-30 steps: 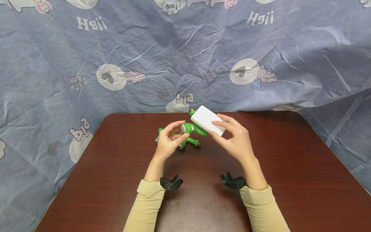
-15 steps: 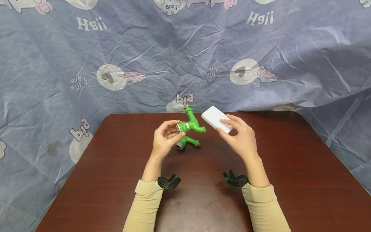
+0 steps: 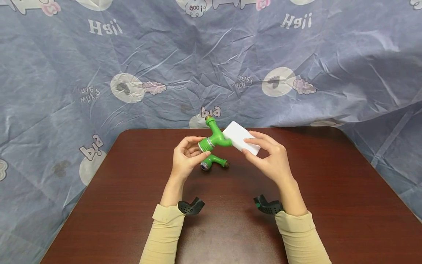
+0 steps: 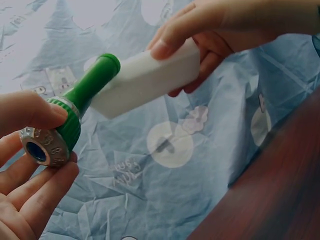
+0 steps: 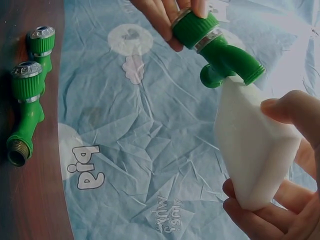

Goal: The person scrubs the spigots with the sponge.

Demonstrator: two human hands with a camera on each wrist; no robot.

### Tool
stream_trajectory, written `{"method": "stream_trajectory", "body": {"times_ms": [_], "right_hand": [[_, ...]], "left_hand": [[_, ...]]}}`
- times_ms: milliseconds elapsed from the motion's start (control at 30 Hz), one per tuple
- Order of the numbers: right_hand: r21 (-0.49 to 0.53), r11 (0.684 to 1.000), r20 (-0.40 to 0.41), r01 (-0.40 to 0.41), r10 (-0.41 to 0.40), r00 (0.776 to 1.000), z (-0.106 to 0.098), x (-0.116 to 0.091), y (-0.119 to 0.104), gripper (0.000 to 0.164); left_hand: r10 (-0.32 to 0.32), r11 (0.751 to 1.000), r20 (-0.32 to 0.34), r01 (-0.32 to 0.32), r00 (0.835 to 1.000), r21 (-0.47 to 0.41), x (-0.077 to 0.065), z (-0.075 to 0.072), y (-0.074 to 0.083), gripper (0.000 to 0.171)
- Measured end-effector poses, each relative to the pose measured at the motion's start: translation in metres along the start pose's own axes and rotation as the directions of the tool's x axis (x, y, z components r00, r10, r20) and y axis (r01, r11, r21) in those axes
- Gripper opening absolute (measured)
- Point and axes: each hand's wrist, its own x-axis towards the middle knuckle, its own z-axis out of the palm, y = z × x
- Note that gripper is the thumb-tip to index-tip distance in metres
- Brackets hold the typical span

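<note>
My left hand [image 3: 186,156] pinches a green faucet [image 3: 217,137] by its ribbed knob, with the brass threaded end pointing up and away. In the left wrist view the silver cap of the knob [image 4: 46,146] faces the camera, between thumb and fingers. A white sponge block [image 3: 240,137] is held by my right hand [image 3: 270,157], thumb on one side and fingers on the other. The sponge's far end lies right at the faucet's body, behind the spout [image 5: 250,72] in the right wrist view. Both things are held up above the table.
Two more green faucets lie on the dark wooden table [image 3: 132,198], one of them nearer [image 5: 26,105] and one behind it [image 5: 42,47] in the right wrist view. A blue printed cloth [image 3: 184,55] hangs behind the table's far edge.
The faucet has moved left and its threaded end has turned up and leftward. The sponge first drew away to the right, then came back against the faucet.
</note>
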Motion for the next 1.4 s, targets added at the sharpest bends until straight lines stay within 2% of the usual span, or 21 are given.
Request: {"method": "stream_trajectory", "body": {"times_ms": [133, 300, 433, 600, 767, 833, 1000, 1100, 1267, 1333, 1400], "right_hand": [[0.021, 1.000, 0.000, 0.016, -0.016, 1.000, 0.000, 0.001, -0.002, 0.027], [0.004, 1.000, 0.040, 0.019, -0.019, 0.999, 0.001, -0.001, -0.002, 0.028], [0.013, 1.000, 0.046, 0.029, -0.029, 0.999, 0.000, -0.001, -0.003, 0.031], [0.087, 0.995, 0.041, 0.058, -0.061, 0.997, -0.001, 0.001, -0.006, 0.032], [0.097, 0.992, 0.069, 0.075, -0.081, 0.994, -0.001, 0.001, -0.008, 0.031], [0.064, 0.995, 0.061, 0.070, -0.074, 0.995, 0.000, 0.002, -0.007, 0.029], [-0.105, 0.994, -0.076, -0.006, -0.002, 0.997, 0.001, 0.002, -0.005, 0.026], [-0.111, 0.993, -0.134, -0.031, 0.016, 0.991, -0.001, 0.002, -0.006, 0.025], [-0.020, 0.996, -0.083, 0.088, -0.090, 0.993, -0.001, 0.003, -0.010, 0.027], [-0.030, 0.991, -0.055, 0.128, -0.130, 0.990, 0.002, 0.003, -0.011, 0.028], [-0.068, 0.988, -0.051, 0.136, -0.139, 0.989, 0.003, 0.003, -0.012, 0.028]], "left_hand": [[-0.020, 0.997, 0.040, 0.017, 0.999, 0.081, -0.001, -0.001, -0.002, 0.048], [-0.066, 0.974, 0.110, 0.040, 0.992, 0.223, -0.001, -0.001, -0.002, 0.049], [-0.091, 0.959, 0.141, 0.049, 0.986, 0.278, -0.002, 0.001, 0.004, 0.047], [-0.088, 0.967, 0.164, 0.045, 0.983, 0.250, -0.003, 0.006, 0.012, 0.046], [-0.107, 0.975, 0.200, 0.063, 0.974, 0.214, -0.002, 0.002, 0.000, 0.047], [-0.121, 0.974, 0.223, 0.073, 0.967, 0.215, -0.002, 0.002, -0.003, 0.048], [-0.145, 0.974, 0.249, 0.095, 0.958, 0.205, -0.002, 0.003, -0.004, 0.048], [-0.156, 0.973, 0.242, 0.106, 0.958, 0.208, -0.003, 0.003, -0.003, 0.049], [-0.173, 0.970, 0.258, 0.120, 0.951, 0.212, -0.003, 0.005, -0.003, 0.048], [-0.177, 0.971, 0.285, 0.120, 0.942, 0.205, -0.003, 0.006, -0.004, 0.047], [-0.176, 0.974, 0.317, 0.119, 0.932, 0.193, -0.004, 0.008, -0.004, 0.047]]}}
